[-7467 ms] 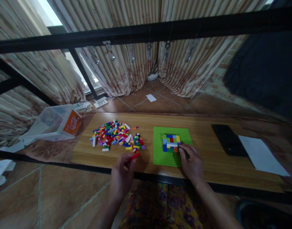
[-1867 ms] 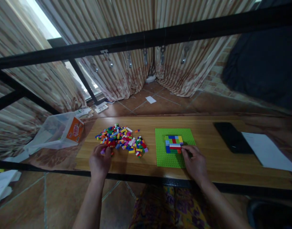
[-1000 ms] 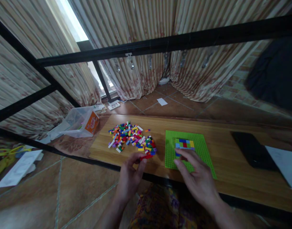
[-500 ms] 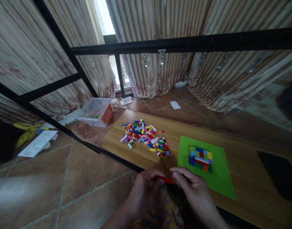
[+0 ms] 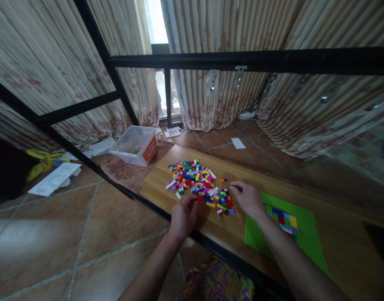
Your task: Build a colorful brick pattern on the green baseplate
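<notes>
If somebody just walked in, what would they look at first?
Probably the bright heap of little bricks on the wooden table, with the left hand pinching a red brick by its near edge. Next, perhaps, the green baseplate to the right, bearing a colourful build partly hidden by the right forearm.

Striped curtains point(image 5: 201, 96), brown tiled floor point(image 5: 123, 225)

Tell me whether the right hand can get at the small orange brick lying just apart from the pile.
Probably yes. The right hand is close beside the orange brick, with only tabletop visible between them. Whether that hand holds something is unclear.
</notes>
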The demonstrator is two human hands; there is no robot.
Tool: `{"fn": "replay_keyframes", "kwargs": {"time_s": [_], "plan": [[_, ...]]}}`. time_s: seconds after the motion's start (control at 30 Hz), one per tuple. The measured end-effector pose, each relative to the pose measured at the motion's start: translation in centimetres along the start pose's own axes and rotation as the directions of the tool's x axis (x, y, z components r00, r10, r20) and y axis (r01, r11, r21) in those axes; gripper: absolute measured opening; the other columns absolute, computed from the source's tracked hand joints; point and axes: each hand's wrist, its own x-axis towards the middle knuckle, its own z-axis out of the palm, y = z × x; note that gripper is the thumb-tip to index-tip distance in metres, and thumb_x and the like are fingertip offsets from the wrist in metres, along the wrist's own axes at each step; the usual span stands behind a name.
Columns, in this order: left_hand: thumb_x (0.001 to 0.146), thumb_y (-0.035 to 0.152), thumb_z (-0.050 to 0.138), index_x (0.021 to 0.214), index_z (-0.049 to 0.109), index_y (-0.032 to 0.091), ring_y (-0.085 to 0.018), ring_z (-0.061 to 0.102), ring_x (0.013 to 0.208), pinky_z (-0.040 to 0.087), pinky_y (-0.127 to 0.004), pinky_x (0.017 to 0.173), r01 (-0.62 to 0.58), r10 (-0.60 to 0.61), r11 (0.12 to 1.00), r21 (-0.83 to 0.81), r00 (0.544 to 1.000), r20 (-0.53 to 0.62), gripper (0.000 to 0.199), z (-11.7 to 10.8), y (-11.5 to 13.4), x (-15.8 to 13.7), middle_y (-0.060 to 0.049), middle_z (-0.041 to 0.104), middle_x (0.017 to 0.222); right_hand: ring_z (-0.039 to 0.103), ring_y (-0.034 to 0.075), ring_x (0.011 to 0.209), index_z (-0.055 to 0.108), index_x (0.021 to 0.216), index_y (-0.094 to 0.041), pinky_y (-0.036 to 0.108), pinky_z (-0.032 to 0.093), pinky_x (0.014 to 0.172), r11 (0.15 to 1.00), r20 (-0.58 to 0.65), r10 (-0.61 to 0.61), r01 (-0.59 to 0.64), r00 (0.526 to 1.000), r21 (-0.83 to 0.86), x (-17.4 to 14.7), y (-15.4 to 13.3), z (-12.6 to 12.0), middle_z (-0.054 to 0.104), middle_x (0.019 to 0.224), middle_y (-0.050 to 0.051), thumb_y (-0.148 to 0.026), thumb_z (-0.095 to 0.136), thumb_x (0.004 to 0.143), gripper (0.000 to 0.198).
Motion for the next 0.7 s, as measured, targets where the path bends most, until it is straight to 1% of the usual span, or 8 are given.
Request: {"fn": "replay_keyframes", "kwargs": {"time_s": [0.1, 0.2, 0.3, 0.37, 0.47, 0.6, 0.7], "plan": [[0.088, 0.020, 0.049, 0.096, 0.064, 0.020, -0.015, 0.061, 0.077, 0.047, -0.027, 0.070, -0.029, 0.031, 0.997, 0.078, 0.999, -0.026, 0.017, 0.8, -0.8, 0.7, -0.004, 0.064, 0.088, 0.066, 0.018, 0.087, 0.072, 0.094, -0.020, 0.030, 0.046, 0.079, 0.997, 0.069, -0.028, 0.033, 0.997, -0.071, 1.1, -0.2, 0.6, 0.072, 0.096, 0.006, -0.030, 0.047, 0.086, 0.027], [0.089, 0.021, 0.048, 0.098, 0.063, 0.022, -0.016, 0.062, 0.084, 0.049, -0.029, 0.075, -0.053, 0.059, 0.991, 0.124, 0.997, -0.048, 0.018, 1.5, -1.5, 0.7, -0.005, 0.064, 0.097, 0.065, 0.017, 0.088, 0.072, 0.091, -0.020, 0.027, 0.044, 0.079, 0.991, 0.152, -0.067, 0.084, 0.986, -0.106, 1.6, -1.0, 0.7, 0.072, 0.094, 0.006, -0.030, 0.048, 0.088, 0.027], [0.089, 0.020, 0.048, 0.100, 0.063, 0.021, -0.018, 0.062, 0.094, 0.050, -0.030, 0.083, -0.076, 0.091, 0.987, 0.145, 0.991, -0.098, 0.018, 1.9, -1.9, 0.5, -0.006, 0.063, 0.107, 0.064, 0.016, 0.087, 0.072, 0.091, -0.020, 0.026, 0.043, 0.079, 0.988, 0.140, -0.061, 0.080, 0.988, -0.131, 2.4, -2.4, 0.7, 0.072, 0.093, 0.005, -0.032, 0.046, 0.090, 0.028], [0.088, 0.019, 0.050, 0.101, 0.063, 0.021, -0.019, 0.062, 0.099, 0.050, -0.031, 0.086, -0.087, 0.109, 0.983, 0.164, 0.985, -0.134, 0.018, 2.1, -2.1, 0.4, -0.007, 0.062, 0.111, 0.063, 0.017, 0.091, 0.072, 0.094, -0.019, 0.025, 0.042, 0.081, 0.983, 0.132, -0.053, 0.075, 0.990, -0.166, 3.2, -3.7, 1.0, 0.071, 0.098, 0.006, -0.030, 0.045, 0.091, 0.029], [0.088, 0.020, 0.051, 0.104, 0.062, 0.020, -0.020, 0.061, 0.103, 0.051, -0.032, 0.088, -0.105, 0.133, 0.976, 0.190, 0.981, -0.139, 0.020, 2.2, -2.4, 0.4, -0.008, 0.060, 0.116, 0.062, 0.018, 0.098, 0.071, 0.100, -0.017, 0.026, 0.042, 0.085, 0.968, 0.193, 0.001, 0.048, 0.981, -0.246, 4.5, -5.6, 1.6, 0.070, 0.105, 0.009, -0.022, 0.043, 0.091, 0.030], [0.087, 0.024, 0.052, 0.102, 0.063, 0.018, -0.022, 0.061, 0.104, 0.051, -0.035, 0.089, -0.122, 0.154, 0.965, 0.232, 0.980, -0.129, 0.020, 2.2, -2.7, 0.6, -0.009, 0.060, 0.117, 0.063, 0.021, 0.097, 0.072, 0.098, -0.018, 0.028, 0.044, 0.082, 0.959, 0.219, 0.069, -0.004, 0.973, -0.282, 5.7, -7.3, 2.4, 0.071, 0.102, 0.010, -0.028, 0.050, 0.090, 0.026], [0.087, 0.026, 0.052, 0.102, 0.063, 0.018, -0.024, 0.061, 0.103, 0.051, -0.036, 0.089, -0.130, 0.177, 0.950, 0.283, 0.973, -0.149, 0.020, 2.3, -2.9, 0.9, -0.009, 0.061, 0.115, 0.064, 0.022, 0.097, 0.072, 0.097, -0.016, 0.029, 0.045, 0.080, 0.952, 0.227, 0.130, -0.058, 0.965, -0.300, 6.4, -7.8, 2.8, 0.071, 0.103, 0.012, -0.024, 0.049, 0.089, 0.026]]}}
